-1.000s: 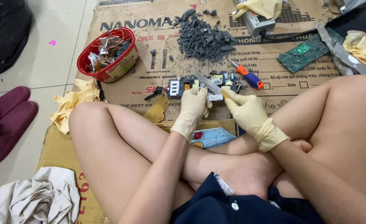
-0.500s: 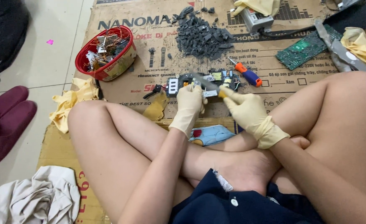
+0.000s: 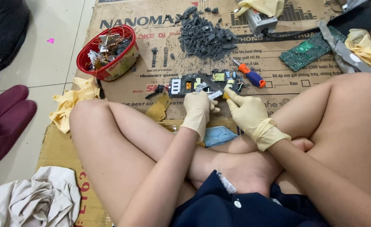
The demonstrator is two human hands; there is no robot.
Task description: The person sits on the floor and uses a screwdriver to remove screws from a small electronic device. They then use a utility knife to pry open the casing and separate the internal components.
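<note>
I sit cross-legged on flattened cardboard (image 3: 277, 90). Both hands wear yellowish rubber gloves. My left hand (image 3: 197, 110) pinches a small silvery metal part (image 3: 214, 95) just in front of a black circuit board (image 3: 202, 83) studded with components. My right hand (image 3: 245, 112) meets it from the right, its index finger stretched out and touching the same small part. An orange-and-blue screwdriver (image 3: 249, 75) lies just beyond my right hand.
A red bowl (image 3: 109, 51) of wire and metal scraps stands at the left. A heap of dark grey pieces (image 3: 204, 35) lies behind the board. A green circuit board (image 3: 307, 51), a grey metal box (image 3: 262, 19), yellow gloves (image 3: 72, 101), a blue mask (image 3: 219, 135), maroon slippers (image 3: 5, 120).
Both hands have drawn slightly back from the circuit board toward me, bringing the small metal part between them. The view has shifted a little.
</note>
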